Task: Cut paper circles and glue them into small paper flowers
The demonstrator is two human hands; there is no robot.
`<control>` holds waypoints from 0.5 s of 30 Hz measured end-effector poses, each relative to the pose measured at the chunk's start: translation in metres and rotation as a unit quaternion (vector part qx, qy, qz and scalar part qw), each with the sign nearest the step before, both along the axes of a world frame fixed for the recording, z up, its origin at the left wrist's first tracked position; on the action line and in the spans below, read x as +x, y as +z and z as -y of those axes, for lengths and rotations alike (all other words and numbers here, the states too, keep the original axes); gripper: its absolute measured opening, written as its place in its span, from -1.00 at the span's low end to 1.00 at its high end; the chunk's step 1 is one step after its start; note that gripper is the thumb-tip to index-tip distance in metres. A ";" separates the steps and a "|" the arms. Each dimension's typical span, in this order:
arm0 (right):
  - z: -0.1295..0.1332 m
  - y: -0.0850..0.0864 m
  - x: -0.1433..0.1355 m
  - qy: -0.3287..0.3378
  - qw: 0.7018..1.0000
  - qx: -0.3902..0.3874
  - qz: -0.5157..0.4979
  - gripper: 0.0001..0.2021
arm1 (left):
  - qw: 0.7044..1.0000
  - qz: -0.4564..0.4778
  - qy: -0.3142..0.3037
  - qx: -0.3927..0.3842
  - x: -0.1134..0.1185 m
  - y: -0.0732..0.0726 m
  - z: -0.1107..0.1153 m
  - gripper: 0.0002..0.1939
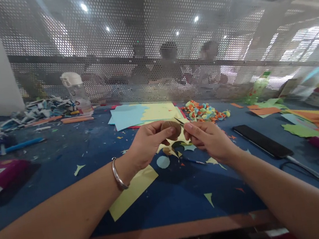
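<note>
Over the middle of the table, my left hand (151, 141) pinches a round, brownish-yellow paper circle (173, 130) between thumb and fingers. A silver bangle circles that wrist. Close to its right edge, my right hand (205, 135) is closed around a small pair of scissors (179, 122). Their dark blades point up and left towards the paper; the handles are hidden in my fingers. Below the hands lie a pale blue paper circle (163, 162), a pen (195, 161) and cut scraps. A yellow paper sheet (134, 192) lies near my left wrist.
Blue and yellow sheets (130, 115) are stacked behind the hands, beside a heap of folded colourful paper pieces (202, 110). A phone (262, 140) with a cable lies right. A white-capped bottle (76, 91) stands back left, near a magenta box (3, 179). Perforated metal mesh (127, 56) rises behind.
</note>
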State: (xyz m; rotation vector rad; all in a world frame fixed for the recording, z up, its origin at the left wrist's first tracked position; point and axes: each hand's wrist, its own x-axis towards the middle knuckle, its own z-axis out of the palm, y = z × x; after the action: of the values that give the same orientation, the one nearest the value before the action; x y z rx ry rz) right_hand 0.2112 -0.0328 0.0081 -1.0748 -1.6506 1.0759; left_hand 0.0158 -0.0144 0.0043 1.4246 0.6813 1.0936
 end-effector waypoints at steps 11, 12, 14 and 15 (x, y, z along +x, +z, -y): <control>0.000 0.002 0.002 0.001 0.999 0.029 0.028 -0.51 | 0.999 -0.010 -0.034 0.027 -0.003 0.002 0.000 -0.86; 0.000 0.001 0.002 0.001 0.999 0.029 0.032 -0.50 | 0.999 -0.009 -0.033 0.027 -0.004 0.003 0.000 -0.88; 0.000 0.001 0.003 -0.003 0.999 0.029 0.039 -0.50 | 0.999 -0.003 -0.034 0.029 -0.004 0.005 0.000 -0.88; 0.000 0.001 0.003 -0.005 0.999 0.030 0.041 -0.50 | 0.999 0.001 -0.037 0.030 -0.004 0.005 0.000 -0.87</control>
State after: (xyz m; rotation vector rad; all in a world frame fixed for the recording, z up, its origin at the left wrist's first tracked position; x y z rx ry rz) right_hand 0.2143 -0.0327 0.0092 -1.1006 -1.7296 0.9816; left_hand 0.0117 -0.0141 0.0097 1.4889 0.5938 1.0639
